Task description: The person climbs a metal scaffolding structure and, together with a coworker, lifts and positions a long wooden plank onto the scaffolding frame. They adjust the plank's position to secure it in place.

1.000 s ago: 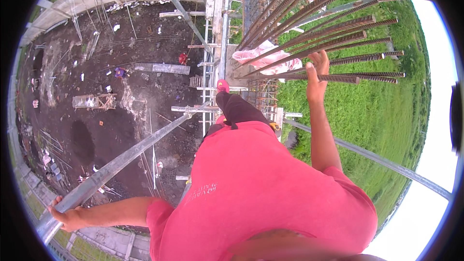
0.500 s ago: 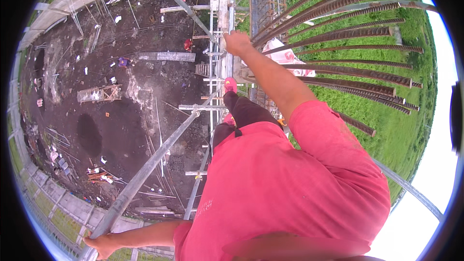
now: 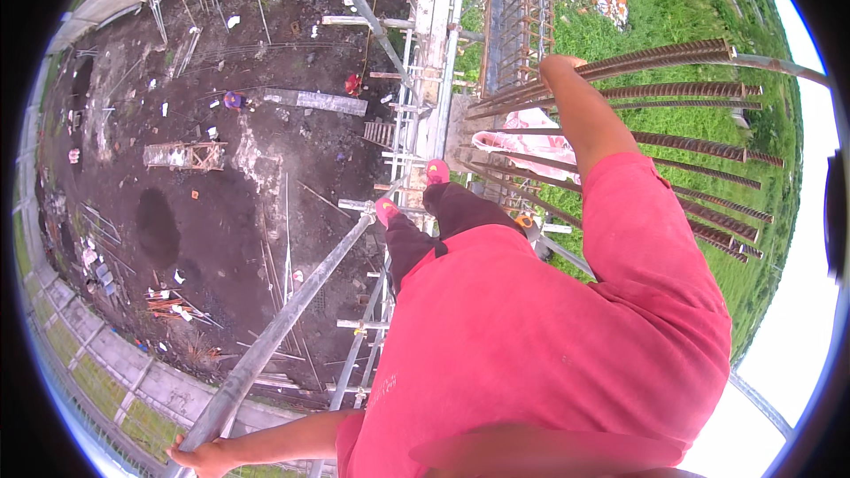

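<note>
My left hand (image 3: pixel 199 453) is closed round a long sloping steel scaffold tube (image 3: pixel 301 292) at lower left. My right hand (image 3: pixel 560 68) reaches up to a splayed bundle of ribbed rebar (image 3: pixel 673 140) and is closed on an upper bar, its fingertips partly hidden. A pink-and-white sack (image 3: pixel 512 143) lies among the bars below that hand. My feet, in pink shoes (image 3: pixel 437 171), are on the narrow scaffolding between the rebar and the drop to the left.
Planks (image 3: pixel 434 35) and tubes run upward beside a caged rebar beam (image 3: pixel 518 18). Far below left are dark ground (image 3: pixel 204 239) with debris and what look like two people, in purple (image 3: pixel 234 100) and red (image 3: pixel 352 84). Green grass (image 3: pixel 655 18) lies below right.
My right hand left the lower bars, crossed toward the upright tube and now grips an upper bar. My feet shifted on the scaffold. My left hand stayed on its tube.
</note>
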### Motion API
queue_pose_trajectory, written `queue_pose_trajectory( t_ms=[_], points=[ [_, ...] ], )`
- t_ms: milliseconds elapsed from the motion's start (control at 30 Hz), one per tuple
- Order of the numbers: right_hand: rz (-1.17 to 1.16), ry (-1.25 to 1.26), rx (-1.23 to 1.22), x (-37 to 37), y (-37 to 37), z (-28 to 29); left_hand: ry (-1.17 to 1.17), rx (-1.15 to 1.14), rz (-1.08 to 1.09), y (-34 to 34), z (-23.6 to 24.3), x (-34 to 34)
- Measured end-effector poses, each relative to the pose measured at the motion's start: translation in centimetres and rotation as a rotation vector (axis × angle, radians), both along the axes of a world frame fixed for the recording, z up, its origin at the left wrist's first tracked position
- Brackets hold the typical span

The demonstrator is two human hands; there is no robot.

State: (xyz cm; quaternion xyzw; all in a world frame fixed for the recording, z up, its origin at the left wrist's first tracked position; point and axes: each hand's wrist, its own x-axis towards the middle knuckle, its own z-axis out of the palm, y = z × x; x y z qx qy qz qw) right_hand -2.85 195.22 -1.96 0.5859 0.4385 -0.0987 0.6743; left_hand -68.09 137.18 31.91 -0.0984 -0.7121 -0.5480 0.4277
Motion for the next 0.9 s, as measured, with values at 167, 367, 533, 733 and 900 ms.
queue_pose_trajectory(
  t_ms=[167,367,533,733,900],
  points=[
    [-0.014,-0.030,-0.026,1.3,-0.2,-0.3,0.083,-0.357,0.243,-2.4,-0.4,-1.6],
    [0.025,0.082,0.111,0.6,-0.7,1.4,-0.052,-0.003,-0.297,-3.4,-2.6,-0.2],
    [0.009,0.085,0.243,1.8,-0.3,0.0,0.199,-0.102,-0.510,-3.8,-4.8,-1.4],
    [0.017,0.109,0.217,2.9,0.1,-1.6,0.334,-0.135,-0.273,-2.2,-6.1,-2.4],
    [0.027,0.085,0.154,2.5,0.0,-1.4,0.270,-0.077,-0.250,0.0,-6.0,-1.2]
  ],
)
